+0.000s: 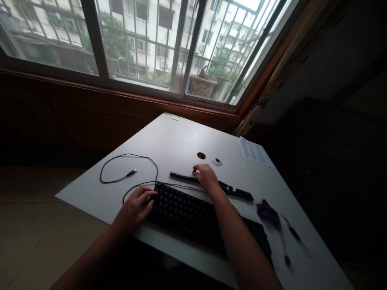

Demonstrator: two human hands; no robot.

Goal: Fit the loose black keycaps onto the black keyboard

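A black cable (130, 173) loops over the white desk (169, 141) to the left, and its USB plug (132, 172) lies loose, not stuck into anything. Behind my hands there is a round hole (201, 155) in the desk, and its round white cap (217, 162) lies just beside it. A sheet of paper with small print (255, 152) sits near the far right edge. A tiny yellow note (175, 117) is at the far end, near the window. To my right lie a purple cloth (267, 211), a thin brush (283, 245) and another thin tool (296, 235), close to each other. Nothing blocks my hands.

The desk is white and smooth. It stands under a big window with bars (157, 44). Outside I see buildings, trees and a plant pot (202, 85). The room is dark, with brown wood under the window and a tiled floor (36, 217) on the left.

My left hand (134, 207) rests on the left end of the black keyboard (193, 215), fingers curled over its edge. I cannot tell if it grips tight. The keyboard lies in front of me near the desk's edge. My right hand (205, 176) reaches past it to a long row of black keycaps (220, 186) lined up just behind the keyboard. Its fingertips press down on 1 of the caps there, palm down. I cannot tell if it pinches the cap.
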